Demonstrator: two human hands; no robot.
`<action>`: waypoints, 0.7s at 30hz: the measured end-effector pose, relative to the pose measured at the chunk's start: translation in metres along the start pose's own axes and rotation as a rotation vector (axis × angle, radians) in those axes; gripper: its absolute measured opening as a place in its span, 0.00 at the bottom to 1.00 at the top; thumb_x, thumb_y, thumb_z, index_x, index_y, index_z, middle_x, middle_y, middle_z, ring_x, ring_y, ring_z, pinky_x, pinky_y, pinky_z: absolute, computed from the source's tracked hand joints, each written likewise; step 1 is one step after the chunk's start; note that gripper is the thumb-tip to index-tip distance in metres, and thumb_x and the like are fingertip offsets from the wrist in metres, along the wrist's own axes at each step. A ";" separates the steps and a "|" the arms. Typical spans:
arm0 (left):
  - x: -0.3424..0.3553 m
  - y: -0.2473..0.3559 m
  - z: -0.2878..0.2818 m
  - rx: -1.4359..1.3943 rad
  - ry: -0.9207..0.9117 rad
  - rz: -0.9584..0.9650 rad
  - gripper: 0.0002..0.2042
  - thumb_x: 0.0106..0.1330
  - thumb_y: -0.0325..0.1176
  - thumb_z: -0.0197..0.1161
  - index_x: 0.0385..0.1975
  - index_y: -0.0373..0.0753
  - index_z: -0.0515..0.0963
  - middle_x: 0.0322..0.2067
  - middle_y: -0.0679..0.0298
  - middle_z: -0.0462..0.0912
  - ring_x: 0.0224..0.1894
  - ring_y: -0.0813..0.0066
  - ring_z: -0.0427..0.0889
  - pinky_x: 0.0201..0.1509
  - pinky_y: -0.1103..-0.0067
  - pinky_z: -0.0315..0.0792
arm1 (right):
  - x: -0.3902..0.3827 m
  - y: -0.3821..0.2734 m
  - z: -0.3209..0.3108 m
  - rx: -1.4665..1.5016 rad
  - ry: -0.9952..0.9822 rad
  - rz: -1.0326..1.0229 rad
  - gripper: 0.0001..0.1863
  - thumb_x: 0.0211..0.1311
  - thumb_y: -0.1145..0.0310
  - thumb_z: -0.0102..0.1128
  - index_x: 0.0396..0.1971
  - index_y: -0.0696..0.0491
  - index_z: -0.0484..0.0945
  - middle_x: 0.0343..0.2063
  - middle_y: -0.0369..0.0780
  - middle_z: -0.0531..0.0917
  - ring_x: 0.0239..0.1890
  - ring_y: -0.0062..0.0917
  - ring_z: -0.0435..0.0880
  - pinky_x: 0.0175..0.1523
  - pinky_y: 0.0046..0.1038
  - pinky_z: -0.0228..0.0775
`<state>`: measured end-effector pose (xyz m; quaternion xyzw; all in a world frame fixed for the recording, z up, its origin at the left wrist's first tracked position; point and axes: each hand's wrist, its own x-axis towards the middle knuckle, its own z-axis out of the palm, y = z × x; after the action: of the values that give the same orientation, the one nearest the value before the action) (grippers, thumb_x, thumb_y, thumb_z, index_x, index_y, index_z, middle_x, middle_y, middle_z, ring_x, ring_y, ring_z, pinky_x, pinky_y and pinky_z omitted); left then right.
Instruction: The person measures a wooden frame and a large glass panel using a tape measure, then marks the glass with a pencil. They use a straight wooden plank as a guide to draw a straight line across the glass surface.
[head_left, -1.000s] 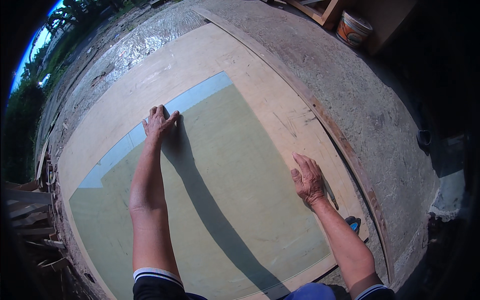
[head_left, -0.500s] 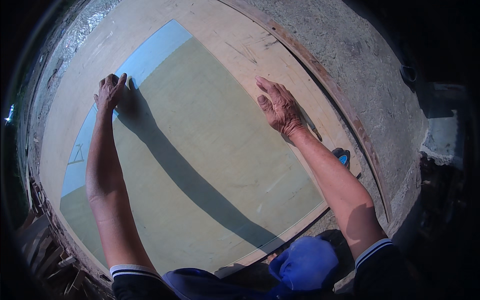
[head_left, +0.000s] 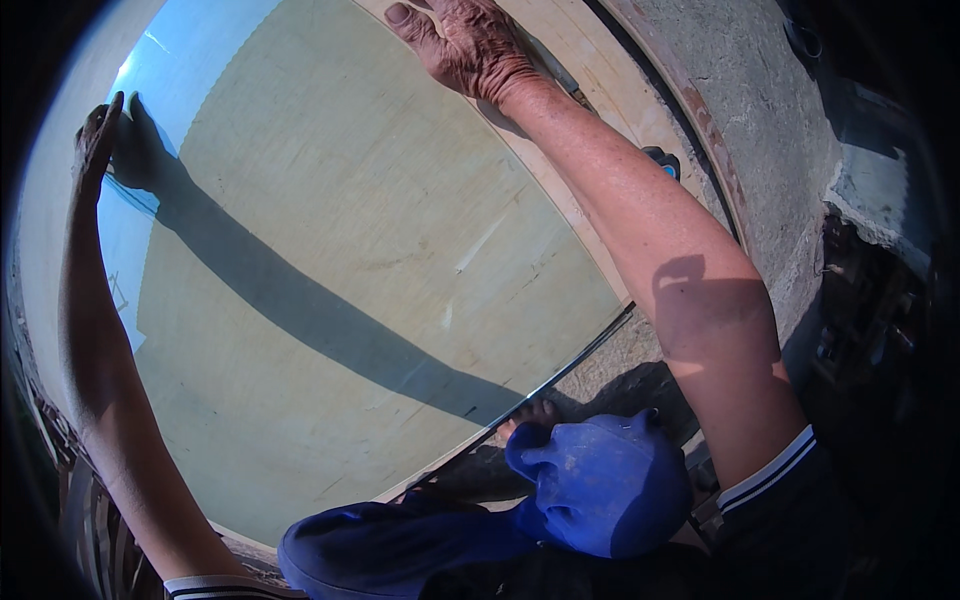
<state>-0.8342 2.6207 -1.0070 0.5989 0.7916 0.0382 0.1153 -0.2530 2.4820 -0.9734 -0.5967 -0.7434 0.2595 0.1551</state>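
A large glass sheet (head_left: 400, 260) lies on a pale plywood board (head_left: 590, 235). Its far-left part reflects blue sky. At the left edge of the sheet is my left hand (head_left: 98, 145), its thumb apart from the bent fingers. A dark shadow of that arm crosses the glass. Over the right edge is my right hand (head_left: 470, 45), thumb spread from the fingers, whose tips are cut off by the upper rim. Neither hand shows an object in it. Beside my right wrist lies a slim tool (head_left: 560, 72), partly hidden.
A black and blue tape measure (head_left: 663, 162) rests on the board beyond my right forearm. Grey concrete (head_left: 740, 90) runs along the right side. My blue-trousered knee (head_left: 605, 480) and bare foot (head_left: 530, 418) are close to the board's near edge. Wood scraps (head_left: 85, 500) lie at lower left.
The view has shifted, placing the hands farther up and outward in it. The sheet's near edge now appears closer to the board's near edge. My hands stay by opposite sides of the glass.
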 end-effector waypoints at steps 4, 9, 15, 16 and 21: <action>-0.017 0.012 0.004 -0.039 0.036 0.023 0.36 0.64 0.69 0.55 0.59 0.45 0.78 0.53 0.52 0.82 0.56 0.59 0.80 0.62 0.65 0.69 | -0.002 -0.013 -0.009 0.083 -0.011 0.044 0.41 0.69 0.46 0.52 0.73 0.56 0.56 0.73 0.50 0.60 0.76 0.41 0.55 0.79 0.38 0.45; -0.044 0.041 -0.006 0.005 -0.166 -0.022 0.42 0.62 0.75 0.50 0.67 0.47 0.70 0.64 0.53 0.74 0.73 0.56 0.61 0.73 0.54 0.56 | -0.004 -0.018 -0.019 0.223 -0.083 0.093 0.39 0.68 0.54 0.58 0.74 0.52 0.54 0.73 0.49 0.59 0.75 0.40 0.55 0.79 0.37 0.45; -0.181 0.139 0.005 -0.177 0.574 -0.005 0.47 0.68 0.68 0.48 0.75 0.35 0.51 0.76 0.50 0.51 0.80 0.54 0.39 0.79 0.55 0.37 | -0.008 -0.001 -0.006 0.004 -0.120 0.064 0.46 0.65 0.60 0.64 0.76 0.50 0.47 0.75 0.46 0.51 0.77 0.40 0.49 0.80 0.38 0.43; -0.226 0.159 0.002 -0.370 0.690 0.071 0.45 0.69 0.65 0.50 0.75 0.34 0.52 0.76 0.49 0.51 0.80 0.53 0.40 0.80 0.57 0.37 | -0.010 0.003 -0.004 -0.038 -0.109 0.030 0.48 0.64 0.60 0.65 0.77 0.49 0.44 0.76 0.45 0.49 0.77 0.40 0.48 0.80 0.38 0.42; -0.512 0.298 0.009 -1.333 0.290 -0.232 0.15 0.76 0.33 0.55 0.57 0.33 0.76 0.50 0.55 0.83 0.45 0.72 0.84 0.50 0.75 0.76 | 0.010 0.003 0.012 0.079 0.288 -0.293 0.33 0.72 0.38 0.45 0.66 0.44 0.68 0.57 0.45 0.79 0.60 0.43 0.76 0.67 0.41 0.66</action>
<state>-0.4213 2.2133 -0.8865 0.3005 0.6655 0.5838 0.3551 -0.2593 2.4899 -0.9857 -0.5067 -0.7816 0.1753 0.3189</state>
